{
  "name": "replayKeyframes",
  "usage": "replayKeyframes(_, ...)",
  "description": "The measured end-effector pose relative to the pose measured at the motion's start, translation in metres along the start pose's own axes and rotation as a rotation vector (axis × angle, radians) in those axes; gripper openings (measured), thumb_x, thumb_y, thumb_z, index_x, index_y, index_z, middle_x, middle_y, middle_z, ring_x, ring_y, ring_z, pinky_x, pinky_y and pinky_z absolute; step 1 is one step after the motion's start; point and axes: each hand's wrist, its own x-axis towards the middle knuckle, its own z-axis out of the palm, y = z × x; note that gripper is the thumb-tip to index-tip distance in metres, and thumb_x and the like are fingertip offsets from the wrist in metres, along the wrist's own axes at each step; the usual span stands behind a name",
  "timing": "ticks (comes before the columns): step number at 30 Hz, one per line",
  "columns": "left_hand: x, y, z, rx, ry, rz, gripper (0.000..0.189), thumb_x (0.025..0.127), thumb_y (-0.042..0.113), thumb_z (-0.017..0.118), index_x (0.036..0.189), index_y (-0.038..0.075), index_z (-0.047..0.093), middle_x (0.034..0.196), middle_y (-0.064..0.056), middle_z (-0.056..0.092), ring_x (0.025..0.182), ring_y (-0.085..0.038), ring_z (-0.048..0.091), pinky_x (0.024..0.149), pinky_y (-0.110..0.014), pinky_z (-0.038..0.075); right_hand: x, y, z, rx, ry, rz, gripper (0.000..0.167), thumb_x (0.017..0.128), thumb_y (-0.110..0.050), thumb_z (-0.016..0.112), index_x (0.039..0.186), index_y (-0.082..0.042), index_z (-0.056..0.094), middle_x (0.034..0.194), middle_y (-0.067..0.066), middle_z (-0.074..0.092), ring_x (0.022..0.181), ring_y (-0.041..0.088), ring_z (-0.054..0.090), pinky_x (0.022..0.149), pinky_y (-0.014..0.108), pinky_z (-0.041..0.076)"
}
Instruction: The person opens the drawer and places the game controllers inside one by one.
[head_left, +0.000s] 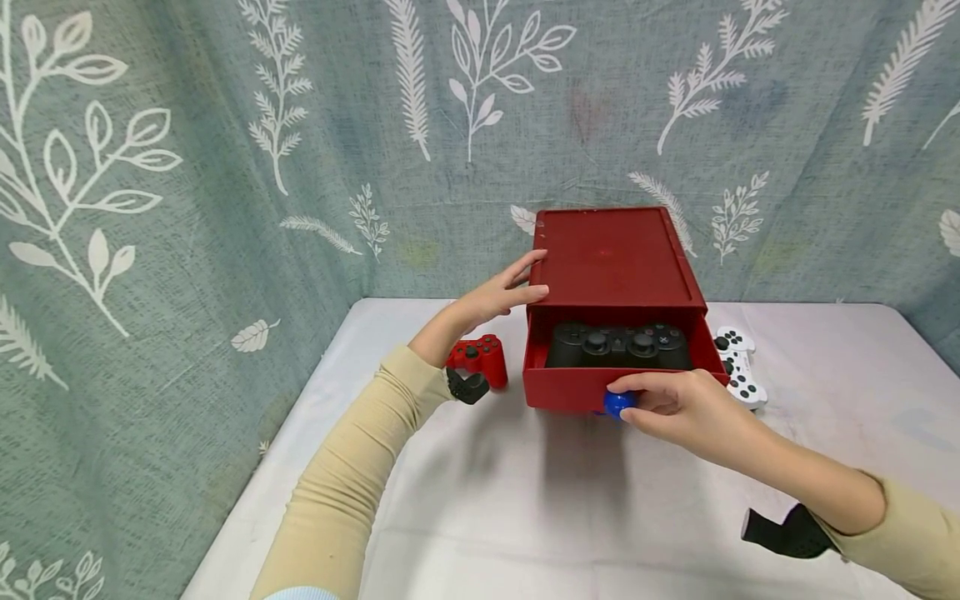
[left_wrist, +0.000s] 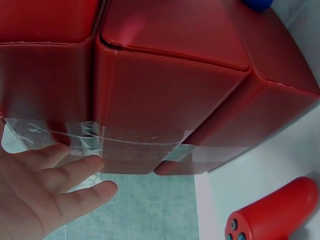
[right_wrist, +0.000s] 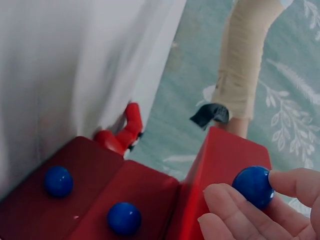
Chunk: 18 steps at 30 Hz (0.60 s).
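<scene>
Nearest you, your right hand (head_left: pixel 686 406) pinches the blue knob (head_left: pixel 617 404) between thumb and fingers. Behind it, the top drawer (head_left: pixel 562 388) stands pulled out of the red cabinet (head_left: pixel 611 254), with a black controller (head_left: pixel 618 347) lying inside. On the white table (head_left: pixel 637 508), a red controller (head_left: pixel 489 360) lies left of the cabinet and a white controller (head_left: pixel 742 372) right of it. Your left hand (head_left: pixel 495 293) has its fingers extended at the cabinet's left side; whether they touch is unclear. Beyond hangs a leaf-patterned curtain (head_left: pixel 600 108).
</scene>
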Motion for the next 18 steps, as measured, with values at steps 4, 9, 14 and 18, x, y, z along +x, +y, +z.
replayKeyframes(4, -0.002, 0.001, 0.0, -0.003, -0.002, -0.002, 0.066, 0.092, 0.034, 0.048, 0.146, 0.038, 0.011, 0.154, 0.002, 0.006, 0.141, -0.017, 0.007, 0.102, -0.057, 0.022, 0.007, 0.005, 0.0, 0.014, 0.014, 0.008, 0.028, 0.083, -0.015, 0.067, 0.11, -0.008, 0.066, 0.08, -0.003, 0.069, 0.069, 0.003, 0.063, 0.06, 0.023, 0.05)
replayKeyframes(9, -0.002, 0.0, 0.002, 0.016, 0.009, 0.017, 0.063, 0.091, 0.038, 0.048, 0.144, 0.044, 0.013, 0.153, 0.006, 0.008, 0.14, -0.015, 0.009, 0.102, -0.056, 0.023, 0.014, 0.011, -0.001, 0.023, 0.029, 0.021, 0.027, 0.083, -0.012, 0.067, 0.109, -0.007, 0.066, 0.079, -0.001, 0.069, 0.068, 0.005, 0.063, 0.059, 0.024, 0.05)
replayKeyframes(14, -0.001, -0.002, 0.002, 0.022, 0.012, 0.042, 0.062, 0.091, 0.04, 0.047, 0.142, 0.046, 0.014, 0.153, 0.006, 0.008, 0.14, -0.015, 0.009, 0.102, -0.057, 0.023, 0.02, 0.014, -0.002, 0.019, 0.04, 0.032, 0.028, 0.082, -0.014, 0.068, 0.11, -0.008, 0.066, 0.078, -0.002, 0.069, 0.069, 0.009, 0.063, 0.057, 0.025, 0.05)
replayKeyframes(18, -0.001, -0.002, 0.001, 0.02, 0.015, 0.035, 0.062, 0.092, 0.039, 0.047, 0.143, 0.046, 0.014, 0.153, 0.005, 0.009, 0.14, -0.015, 0.009, 0.102, -0.057, 0.024, 0.025, 0.017, -0.004, 0.019, 0.037, 0.048, 0.03, 0.083, -0.017, 0.067, 0.111, -0.009, 0.066, 0.077, -0.002, 0.068, 0.068, 0.01, 0.062, 0.056, 0.025, 0.048)
